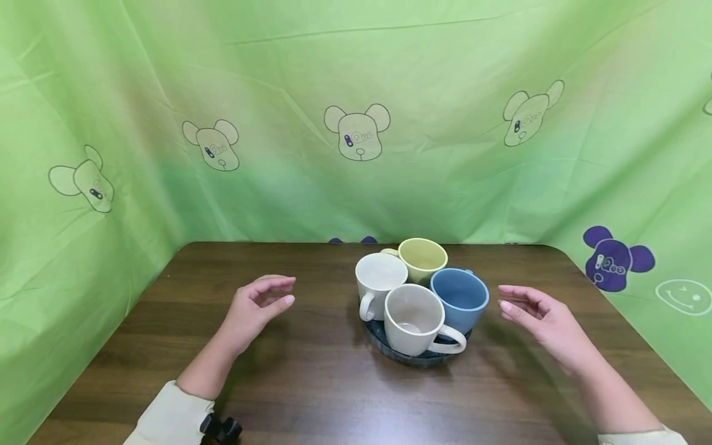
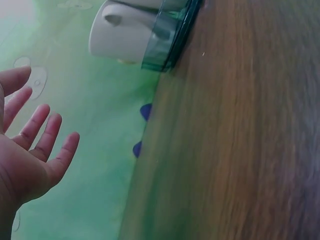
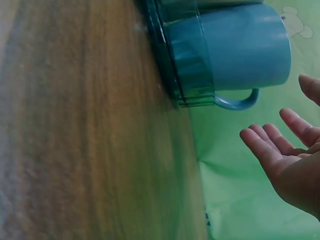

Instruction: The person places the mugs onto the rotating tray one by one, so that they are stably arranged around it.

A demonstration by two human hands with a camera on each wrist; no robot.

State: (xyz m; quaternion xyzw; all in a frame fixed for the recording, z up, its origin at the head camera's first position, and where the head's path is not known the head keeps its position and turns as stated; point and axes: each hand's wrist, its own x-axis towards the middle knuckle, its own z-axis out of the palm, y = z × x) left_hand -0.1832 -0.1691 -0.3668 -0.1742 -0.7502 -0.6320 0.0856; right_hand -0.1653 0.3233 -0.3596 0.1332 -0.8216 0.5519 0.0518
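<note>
Several mugs stand upright, close together, in a round dark-green see-through tray [image 1: 414,360]. At its front is a greyish-white mug [image 1: 411,337] with its handle to the right. A white mug [image 1: 371,286] stands on the left, a yellow-green mug [image 1: 421,254] at the back and a blue mug [image 1: 458,303] on the right. My left hand [image 1: 253,312] hovers left of the tray, fingers relaxed and holding nothing. Nearest the blue mug is my right hand [image 1: 547,321], apart from it, with loosely bent fingers and nothing held. In the right wrist view the blue mug's handle [image 3: 240,102] shows.
The brown wooden table [image 1: 311,395] has rounded far corners. Green cloth [image 1: 278,198] printed with bear heads hangs behind it and along both sides. A black device [image 1: 221,428] sits at the left sleeve's cuff.
</note>
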